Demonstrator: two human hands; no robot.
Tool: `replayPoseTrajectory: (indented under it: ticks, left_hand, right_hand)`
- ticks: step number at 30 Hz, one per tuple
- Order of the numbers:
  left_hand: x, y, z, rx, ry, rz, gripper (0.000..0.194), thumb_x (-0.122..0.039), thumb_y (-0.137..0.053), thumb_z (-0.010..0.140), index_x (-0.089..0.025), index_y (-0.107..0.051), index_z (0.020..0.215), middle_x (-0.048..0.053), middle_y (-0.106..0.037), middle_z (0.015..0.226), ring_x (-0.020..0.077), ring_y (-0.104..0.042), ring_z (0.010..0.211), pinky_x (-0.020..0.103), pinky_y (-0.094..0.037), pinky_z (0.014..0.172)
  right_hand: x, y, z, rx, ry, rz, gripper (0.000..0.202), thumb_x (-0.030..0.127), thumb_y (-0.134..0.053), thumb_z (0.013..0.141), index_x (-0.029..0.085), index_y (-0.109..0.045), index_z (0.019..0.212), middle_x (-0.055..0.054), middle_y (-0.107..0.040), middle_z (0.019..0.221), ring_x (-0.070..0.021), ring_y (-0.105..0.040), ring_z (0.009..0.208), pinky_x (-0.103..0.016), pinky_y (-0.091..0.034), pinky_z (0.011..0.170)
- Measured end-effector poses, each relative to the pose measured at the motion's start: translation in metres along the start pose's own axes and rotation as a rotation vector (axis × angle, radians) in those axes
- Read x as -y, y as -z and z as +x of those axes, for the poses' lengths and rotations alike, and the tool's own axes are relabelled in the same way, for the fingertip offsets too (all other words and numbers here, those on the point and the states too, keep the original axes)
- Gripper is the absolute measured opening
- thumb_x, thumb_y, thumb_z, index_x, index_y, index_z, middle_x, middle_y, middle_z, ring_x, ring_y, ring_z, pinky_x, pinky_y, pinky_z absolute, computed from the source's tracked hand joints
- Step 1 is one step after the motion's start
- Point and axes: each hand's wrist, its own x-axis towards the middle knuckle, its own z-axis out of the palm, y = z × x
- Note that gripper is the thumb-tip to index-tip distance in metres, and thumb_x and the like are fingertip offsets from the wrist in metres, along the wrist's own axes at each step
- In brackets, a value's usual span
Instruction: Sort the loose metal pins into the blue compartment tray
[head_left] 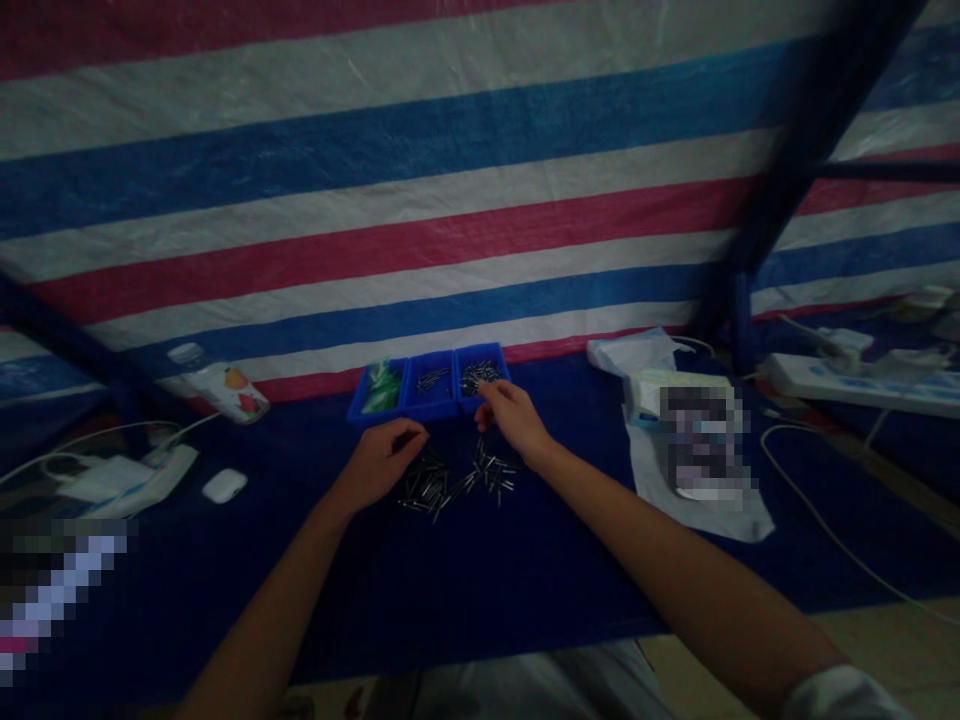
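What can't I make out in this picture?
From the head camera:
- Whether the left hand or right hand grips anything: curled fingers hide it.
- The exact shape of the metal pieces: too small and dark.
- What the green item is: small and blurred.
- The object at the lower left: pixelated and cut off by the edge.

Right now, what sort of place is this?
Probably a makeshift workbench: a striped tarp hung behind, blue-covered table, blue parts bins beside piles of small metal pieces, power strips at both sides.
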Motion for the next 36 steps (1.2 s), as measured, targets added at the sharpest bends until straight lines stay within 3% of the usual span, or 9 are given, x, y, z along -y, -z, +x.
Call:
replayPoseTrajectory:
  ticks: [3, 6, 10, 15, 28, 36]
  left_hand:
    - [0.006, 0.003, 0.000, 0.023, -0.015, 0.140, 0.020, -0.033, -0.053, 0.088, -0.019, -0.067, 0.090, 0.004, -0.067, 0.090, 0.0207, -0.060, 0.083, 0.034, -0.046, 0.078]
    - [0.014, 0.006, -0.003, 0.079, -0.019, 0.256, 0.017, -0.030, -0.057, 0.083, -0.018, -0.067, 0.091, 0.006, -0.065, 0.094, 0.0243, -0.058, 0.092, 0.039, -0.045, 0.085]
    - [0.017, 0.005, -0.005, 0.181, -0.006, 0.284, 0.019, -0.026, -0.058, 0.080, -0.018, -0.066, 0.095, 0.006, -0.065, 0.097, 0.0252, -0.058, 0.095, 0.041, -0.043, 0.088]
    - [0.009, -0.002, -0.003, 0.231, -0.007, 0.187, 0.016, -0.020, -0.052, 0.082, -0.018, -0.066, 0.090, 0.005, -0.065, 0.090, 0.0211, -0.061, 0.085, 0.033, -0.046, 0.078]
    - [0.007, -0.014, 0.001, 0.162, -0.074, 0.156, 0.018, -0.025, -0.047, 0.089, -0.018, -0.063, 0.087, 0.005, -0.064, 0.087, 0.0208, -0.060, 0.083, 0.033, -0.045, 0.076]
    - [0.003, -0.013, 0.001, 0.161, -0.055, 0.094, 0.019, -0.028, -0.047, 0.090, -0.018, -0.062, 0.088, 0.004, -0.064, 0.088, 0.0199, -0.060, 0.081, 0.033, -0.045, 0.075]
  right_hand:
    - [-0.001, 0.001, -0.005, 0.027, 0.092, -0.392, 0.030, 0.045, -0.049, 0.090, 0.019, -0.059, 0.078, -0.001, -0.063, 0.066, -0.0141, -0.057, 0.059, -0.029, -0.040, 0.062]
    - [-0.006, -0.001, -0.014, 0.111, 0.344, -0.831, 0.022, 0.040, -0.056, 0.087, 0.020, -0.066, 0.085, -0.004, -0.067, 0.085, -0.0188, -0.058, 0.081, -0.034, -0.038, 0.075]
    - [-0.015, -0.007, -0.026, 0.319, 0.575, -1.048, 0.024, 0.037, -0.058, 0.087, 0.024, -0.067, 0.105, -0.006, -0.064, 0.107, -0.0236, -0.051, 0.102, -0.039, -0.031, 0.084]
    - [-0.017, -0.013, -0.032, 0.456, 0.693, -1.111, 0.022, 0.032, -0.052, 0.092, 0.024, -0.067, 0.106, -0.007, -0.062, 0.107, -0.0221, -0.048, 0.100, -0.039, -0.027, 0.083]
    - [-0.019, -0.012, -0.029, 0.380, 0.680, -1.071, 0.020, 0.024, -0.046, 0.095, 0.020, -0.066, 0.093, -0.005, -0.067, 0.096, -0.0194, -0.051, 0.093, -0.039, -0.023, 0.086]
    - [-0.017, -0.010, -0.018, 0.275, 0.512, -0.862, 0.020, 0.023, -0.045, 0.093, 0.021, -0.065, 0.092, -0.001, -0.070, 0.094, -0.0165, -0.057, 0.090, -0.034, -0.025, 0.079]
